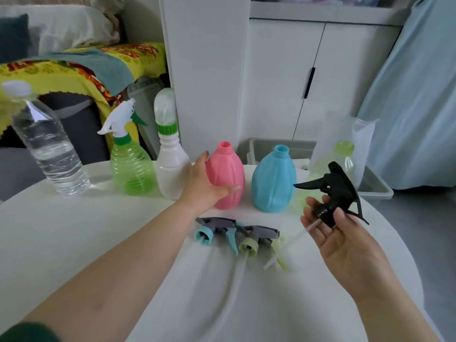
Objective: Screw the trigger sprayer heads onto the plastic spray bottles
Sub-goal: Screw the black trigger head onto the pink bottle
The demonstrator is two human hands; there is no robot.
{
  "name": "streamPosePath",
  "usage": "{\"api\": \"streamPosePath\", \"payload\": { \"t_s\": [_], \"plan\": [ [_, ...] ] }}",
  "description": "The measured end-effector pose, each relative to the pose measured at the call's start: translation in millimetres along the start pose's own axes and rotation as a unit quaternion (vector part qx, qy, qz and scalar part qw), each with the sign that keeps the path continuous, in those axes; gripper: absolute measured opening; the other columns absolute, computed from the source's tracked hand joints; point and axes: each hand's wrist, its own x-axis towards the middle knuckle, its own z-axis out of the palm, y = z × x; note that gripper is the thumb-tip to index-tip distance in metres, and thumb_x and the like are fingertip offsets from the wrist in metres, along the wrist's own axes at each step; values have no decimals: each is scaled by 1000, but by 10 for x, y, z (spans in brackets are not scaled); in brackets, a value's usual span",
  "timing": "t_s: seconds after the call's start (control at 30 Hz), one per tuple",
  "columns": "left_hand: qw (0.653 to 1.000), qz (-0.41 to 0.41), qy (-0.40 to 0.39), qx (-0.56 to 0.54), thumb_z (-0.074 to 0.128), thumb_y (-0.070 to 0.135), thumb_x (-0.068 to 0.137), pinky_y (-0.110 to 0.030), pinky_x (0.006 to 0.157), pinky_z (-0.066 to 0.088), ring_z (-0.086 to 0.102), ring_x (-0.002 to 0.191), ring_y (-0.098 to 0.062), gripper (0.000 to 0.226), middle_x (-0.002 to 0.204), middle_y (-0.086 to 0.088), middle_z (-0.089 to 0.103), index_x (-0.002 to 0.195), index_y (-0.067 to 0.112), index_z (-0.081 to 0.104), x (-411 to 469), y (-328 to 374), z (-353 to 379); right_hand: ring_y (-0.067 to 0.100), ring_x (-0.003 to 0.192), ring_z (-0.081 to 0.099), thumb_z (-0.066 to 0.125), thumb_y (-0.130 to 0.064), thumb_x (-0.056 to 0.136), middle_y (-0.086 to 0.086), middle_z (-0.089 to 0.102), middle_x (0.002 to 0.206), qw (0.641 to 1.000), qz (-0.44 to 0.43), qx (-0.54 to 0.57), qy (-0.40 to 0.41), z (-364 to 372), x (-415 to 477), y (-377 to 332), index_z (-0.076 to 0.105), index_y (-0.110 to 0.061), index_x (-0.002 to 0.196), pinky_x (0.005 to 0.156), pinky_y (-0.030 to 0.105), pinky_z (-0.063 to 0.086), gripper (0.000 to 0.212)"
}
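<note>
A pink bottle and a blue bottle stand with no caps on the white round table. My left hand wraps around the pink bottle's left side, thumb in front. My right hand holds a black trigger sprayer head by its collar, to the right of the blue bottle, with its clear dip tube hanging down to the left. Two grey sprayer heads lie on the table in front of the bottles, one with a teal collar and one with a yellow-green collar.
At the back left stand a clear water bottle, a green spray bottle with a white sprayer, and a white bottle with a clear cap. A pale green bottle stands back right. A grey bin sits behind the table.
</note>
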Motion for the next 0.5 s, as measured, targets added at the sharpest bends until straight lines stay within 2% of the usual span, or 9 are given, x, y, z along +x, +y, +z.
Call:
{"api": "streamPosePath", "payload": {
  "t_s": [0.1,0.23,0.5],
  "plan": [
    [1000,-7,13,-11,83,26,54,-45,106,30,30,133,-26,117,147,-7,27,141,23,4,48,-8,54,10,73,70,46,-23,70,-2,75,77,1000,-11,5,11,-36,35,-26,73,-23,67,65,23,57,27],
    [999,-23,22,-16,84,26,53,-45,104,32,31,131,-28,120,147,-7,25,140,25,0,97,6,124,8,70,69,47,-24,69,-4,75,76,1000,-5,12,22,-51,35,3,73,-24,67,65,20,56,26],
    [999,6,51,-1,83,23,55,-40,95,39,39,122,-26,102,138,-5,36,135,21,18,74,-16,131,9,72,69,49,-26,70,-5,75,79,1000,-9,8,14,-80,105,-15,73,-24,70,64,21,56,25]
  ]
}}
